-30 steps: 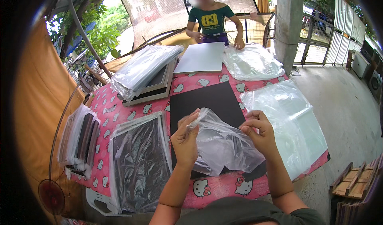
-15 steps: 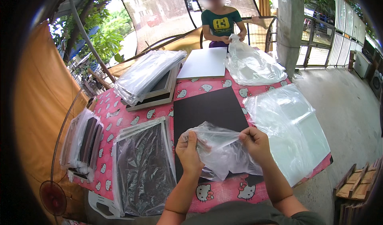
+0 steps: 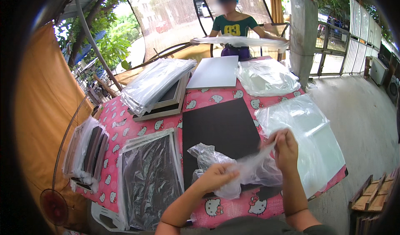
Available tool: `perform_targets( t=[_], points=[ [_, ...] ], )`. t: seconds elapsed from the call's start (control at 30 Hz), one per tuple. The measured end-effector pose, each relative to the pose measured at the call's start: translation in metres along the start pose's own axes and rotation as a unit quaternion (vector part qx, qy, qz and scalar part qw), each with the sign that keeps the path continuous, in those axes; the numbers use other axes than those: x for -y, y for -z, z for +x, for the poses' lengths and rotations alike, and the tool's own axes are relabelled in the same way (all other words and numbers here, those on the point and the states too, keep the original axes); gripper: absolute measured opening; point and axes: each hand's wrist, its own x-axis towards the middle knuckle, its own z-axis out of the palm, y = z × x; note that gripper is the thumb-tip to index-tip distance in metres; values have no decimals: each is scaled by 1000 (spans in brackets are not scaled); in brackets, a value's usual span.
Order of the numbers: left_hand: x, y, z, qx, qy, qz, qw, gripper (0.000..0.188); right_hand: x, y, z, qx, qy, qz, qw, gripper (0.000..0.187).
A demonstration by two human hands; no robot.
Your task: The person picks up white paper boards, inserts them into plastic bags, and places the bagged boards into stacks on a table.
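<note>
A clear plastic bag (image 3: 263, 170) hangs crumpled between my two hands, low over a flat black board (image 3: 221, 124). My right hand (image 3: 286, 150) is raised, its fingers pinching a bunched edge of the bag. Lower and to the left, my left hand (image 3: 217, 178) closes thumb and fingers on another part of it, slightly smeared by motion. Loose folds of the plastic spread leftward over the board's near end. To the right of the board lies a pale sheet (image 3: 308, 151) wrapped in clear plastic.
Left of the board is a plastic-wrapped dark frame (image 3: 150, 176). Bagged frames (image 3: 156, 85) are stacked beyond it, and several wrapped pieces (image 3: 89, 151) stand at the left edge. A white board (image 3: 213, 71) lies at the far side. Across the table, a person (image 3: 233, 26) stretches out clear plastic.
My left hand has moved right and my right hand has risen, drawing the bag into a twisted strip. Across the table, the person has lifted plastic and spread it between both hands.
</note>
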Motion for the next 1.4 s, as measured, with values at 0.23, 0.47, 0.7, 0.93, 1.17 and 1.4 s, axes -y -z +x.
perform_targets(
  t=[0.23,0.47,0.7,0.93,1.17,1.4],
  points=[
    [2,69,-17,-10,-142,-232,962,15,-29,47,-30,472,-26,106,875,18],
    [4,72,-39,-149,-228,-344,899,26,-61,73,-43,716,-220,-74,658,37],
    [3,83,-46,-170,-249,-381,874,27,-54,84,-49,622,-251,-75,738,37],
    [41,118,-61,25,-222,-200,954,28,-26,88,-41,309,-361,207,856,33],
    [-7,95,-64,-245,-284,-445,813,25,-74,117,-48,407,-387,222,797,31],
    [46,102,-63,42,-95,-104,989,22,-34,98,-35,70,-316,492,808,33]
  ],
)
